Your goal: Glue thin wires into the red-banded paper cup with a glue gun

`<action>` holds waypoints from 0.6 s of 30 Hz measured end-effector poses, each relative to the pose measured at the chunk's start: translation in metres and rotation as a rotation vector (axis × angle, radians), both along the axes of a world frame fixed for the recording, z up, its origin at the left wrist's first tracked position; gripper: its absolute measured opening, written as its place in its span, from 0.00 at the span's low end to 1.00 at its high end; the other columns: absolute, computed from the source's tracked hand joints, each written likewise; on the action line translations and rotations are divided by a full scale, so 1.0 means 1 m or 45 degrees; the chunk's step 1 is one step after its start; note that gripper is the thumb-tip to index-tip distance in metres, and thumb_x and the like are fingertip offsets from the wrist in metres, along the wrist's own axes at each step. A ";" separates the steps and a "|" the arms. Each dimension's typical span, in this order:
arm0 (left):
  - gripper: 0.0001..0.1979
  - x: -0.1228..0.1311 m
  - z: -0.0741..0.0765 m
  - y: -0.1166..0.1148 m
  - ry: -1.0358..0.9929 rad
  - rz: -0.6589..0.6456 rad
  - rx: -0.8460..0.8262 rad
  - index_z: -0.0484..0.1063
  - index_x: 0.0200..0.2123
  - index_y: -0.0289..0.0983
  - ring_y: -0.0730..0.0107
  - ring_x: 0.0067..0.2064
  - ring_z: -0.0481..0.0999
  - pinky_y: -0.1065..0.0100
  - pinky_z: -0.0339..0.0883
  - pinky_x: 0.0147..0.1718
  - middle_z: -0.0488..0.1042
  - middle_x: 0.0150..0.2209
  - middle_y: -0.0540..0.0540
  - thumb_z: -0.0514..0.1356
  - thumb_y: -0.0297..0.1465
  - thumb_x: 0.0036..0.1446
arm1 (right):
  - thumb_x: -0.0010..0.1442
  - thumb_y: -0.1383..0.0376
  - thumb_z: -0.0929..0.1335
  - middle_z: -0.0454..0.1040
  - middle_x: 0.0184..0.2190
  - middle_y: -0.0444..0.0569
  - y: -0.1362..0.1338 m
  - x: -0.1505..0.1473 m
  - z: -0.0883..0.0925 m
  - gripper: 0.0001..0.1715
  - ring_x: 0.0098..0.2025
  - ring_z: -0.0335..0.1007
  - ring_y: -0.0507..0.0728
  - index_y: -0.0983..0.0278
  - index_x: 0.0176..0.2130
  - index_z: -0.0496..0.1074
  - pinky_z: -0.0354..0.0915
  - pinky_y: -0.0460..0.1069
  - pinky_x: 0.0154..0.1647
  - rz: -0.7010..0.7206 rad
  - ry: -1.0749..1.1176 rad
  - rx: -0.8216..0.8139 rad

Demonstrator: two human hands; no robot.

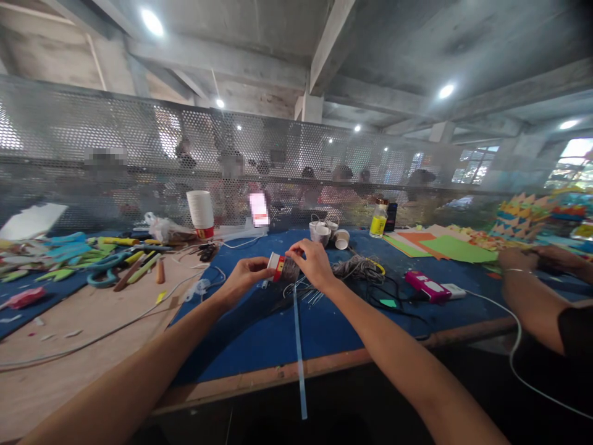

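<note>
Both my hands meet above the blue mat (pixel 259 334) and hold one small paper cup (pixel 283 267) lying on its side, red and white at its left end and wrapped in grey string. My left hand (pixel 247 274) pinches the cup's left end. My right hand (pixel 312 262) curls over its right side, fingers closed on the wrapping. A long light-blue strip (pixel 299 346) hangs down from under the cup past the table's front edge. A tangle of grey string (pixel 359 267) lies just right of my right hand.
A stack of white paper cups (pixel 200 213) and several loose cups (pixel 324 233) stand at the back. Scissors, sticks and green scraps (pixel 111 262) litter the left. A pink tool (pixel 426 286), a yellow bottle (pixel 378 219) and coloured paper sheets (pixel 445 246) lie right, where another person's arms (pixel 532 290) rest.
</note>
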State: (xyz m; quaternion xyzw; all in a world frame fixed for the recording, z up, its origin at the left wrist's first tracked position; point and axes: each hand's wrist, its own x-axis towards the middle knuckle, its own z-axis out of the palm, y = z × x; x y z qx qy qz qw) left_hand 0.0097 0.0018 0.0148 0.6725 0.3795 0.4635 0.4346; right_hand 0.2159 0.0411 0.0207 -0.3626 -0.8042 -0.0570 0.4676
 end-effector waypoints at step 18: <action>0.13 0.000 0.000 0.000 -0.010 -0.068 0.012 0.80 0.34 0.36 0.61 0.37 0.76 0.65 0.65 0.42 0.80 0.34 0.46 0.67 0.38 0.49 | 0.64 0.56 0.67 0.74 0.33 0.46 0.005 0.004 -0.003 0.12 0.36 0.70 0.52 0.62 0.35 0.74 0.62 0.46 0.40 0.029 -0.005 -0.101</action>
